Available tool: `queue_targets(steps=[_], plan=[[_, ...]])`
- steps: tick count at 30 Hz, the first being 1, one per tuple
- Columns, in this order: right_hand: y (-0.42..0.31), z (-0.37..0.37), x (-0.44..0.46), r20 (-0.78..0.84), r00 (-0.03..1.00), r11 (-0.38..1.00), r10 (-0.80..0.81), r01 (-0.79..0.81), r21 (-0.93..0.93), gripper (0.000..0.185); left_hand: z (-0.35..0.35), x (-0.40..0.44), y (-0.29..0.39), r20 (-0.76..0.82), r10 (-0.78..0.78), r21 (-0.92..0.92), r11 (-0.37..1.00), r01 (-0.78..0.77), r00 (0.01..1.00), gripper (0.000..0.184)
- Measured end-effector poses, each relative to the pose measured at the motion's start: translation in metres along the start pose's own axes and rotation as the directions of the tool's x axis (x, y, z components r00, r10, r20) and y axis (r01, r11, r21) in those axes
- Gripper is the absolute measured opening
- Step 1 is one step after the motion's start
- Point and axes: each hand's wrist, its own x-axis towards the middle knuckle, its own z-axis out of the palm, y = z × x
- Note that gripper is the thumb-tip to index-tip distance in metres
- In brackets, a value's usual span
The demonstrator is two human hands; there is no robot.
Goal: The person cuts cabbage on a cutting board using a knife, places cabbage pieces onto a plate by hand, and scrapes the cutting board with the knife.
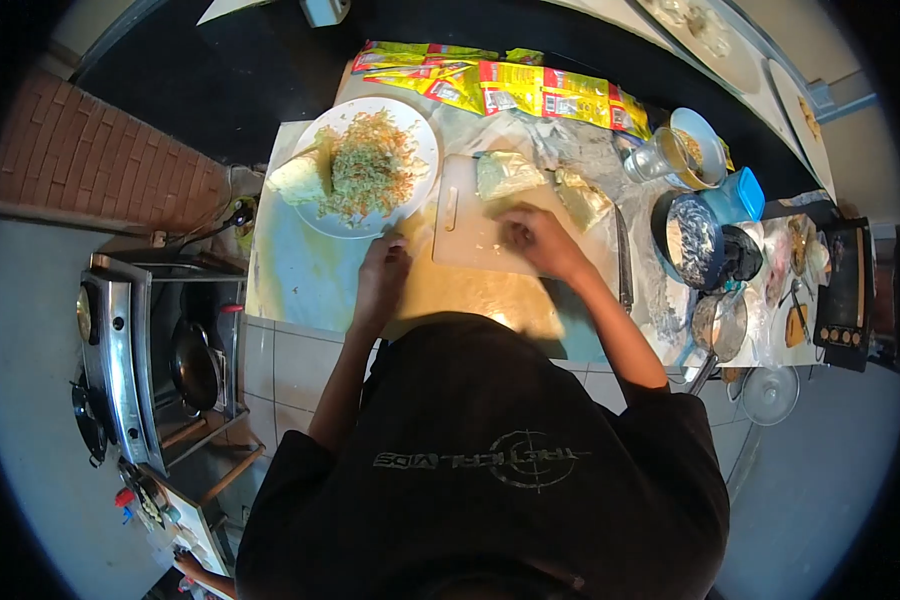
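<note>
My left hand [385, 268] is beside the lower edge of a white plate [368, 234], fingers curled in; whatever they hold, if anything, is hidden. Shredded green and orange vegetables [375, 165] are heaped on that plate, with a pale cabbage-like piece [300, 180] on its left side. Over the white cutting board [470, 240] is my right hand [538, 240], its fingers bent and smeared by motion. Two foil-wrapped blocks [508, 173] lie at the board's far side. A few pale crumbs dot the board. To its right rests a long dark knife [625, 262].
Yellow and red packets [510, 88] line the back of the table. On the right stand a glass jar [650, 160], a dark floury pan [690, 240], a saucepan [720, 325] and a toaster oven [845, 285]. A stove [120, 330] is on the left; another person's arm [205, 572] shows lower left.
</note>
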Motion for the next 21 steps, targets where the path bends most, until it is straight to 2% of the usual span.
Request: queue_targets(steps=[1, 2, 4, 5, 6, 8, 11, 13, 15, 16, 18, 21], plan=[[0.003, 0.001, -0.015, -0.008, 0.998, 0.998, 0.067, -0.067, -0.008, 0.031, 0.007, 0.004, 0.004, 0.080, 0.054, 0.096, 0.993, -0.062, 0.995, 0.025], [0.007, 0.006, -0.026, -0.018, 0.997, 0.997, 0.072, -0.073, -0.016, 0.031, 0.014, 0.007, 0.007, 0.088, 0.062, 0.087, 0.994, -0.070, 0.994, 0.025], [0.018, 0.022, -0.041, -0.187, 0.972, 0.967, -0.143, 0.097, -0.235, 0.039, 0.030, 0.016, 0.016, 0.286, 0.168, 0.074, 0.978, -0.197, 0.943, 0.029], [0.015, 0.030, -0.043, -0.197, 0.975, 0.975, -0.102, 0.058, -0.216, 0.045, 0.038, 0.021, 0.016, 0.296, 0.314, 0.226, 0.895, -0.385, 0.902, 0.029], [0.012, 0.037, -0.042, -0.211, 0.972, 0.974, -0.101, 0.054, -0.218, 0.045, 0.045, 0.024, 0.015, 0.304, 0.324, 0.223, 0.890, -0.397, 0.896, 0.029], [0.003, 0.050, -0.040, -0.233, 0.971, 0.992, 0.047, -0.072, -0.104, 0.047, 0.055, 0.029, 0.015, 0.376, 0.272, 0.238, 0.895, -0.376, 0.886, 0.027], [0.000, 0.055, -0.034, -0.234, 0.971, 0.999, 0.053, -0.053, 0.006, 0.050, 0.061, 0.031, 0.018, 0.437, 0.327, 0.202, 0.872, -0.446, 0.838, 0.024], [-0.002, 0.052, -0.034, -0.216, 0.974, 0.997, 0.064, -0.053, 0.058, 0.051, 0.058, 0.028, 0.021, 0.402, 0.332, 0.180, 0.885, -0.429, 0.853, 0.023], [-0.015, 0.041, -0.036, -0.163, 0.975, 0.987, 0.148, -0.155, -0.031, 0.050, 0.053, 0.023, 0.019, 0.371, 0.333, 0.155, 0.898, -0.412, 0.867, 0.023], [-0.012, 0.045, -0.038, -0.166, 0.974, 0.986, 0.154, -0.162, -0.031, 0.050, 0.050, 0.020, 0.017, 0.323, 0.340, 0.199, 0.888, -0.415, 0.883, 0.023], [-0.007, 0.053, -0.040, -0.266, 0.959, 0.977, -0.094, 0.037, -0.212, 0.050, 0.045, 0.015, 0.011, 0.279, 0.348, 0.237, 0.878, -0.416, 0.895, 0.023], [-0.010, 0.063, -0.033, -0.250, 0.963, 0.973, -0.105, 0.047, -0.227, 0.051, 0.040, 0.012, 0.006, 0.241, 0.316, 0.280, 0.882, -0.378, 0.917, 0.031]])
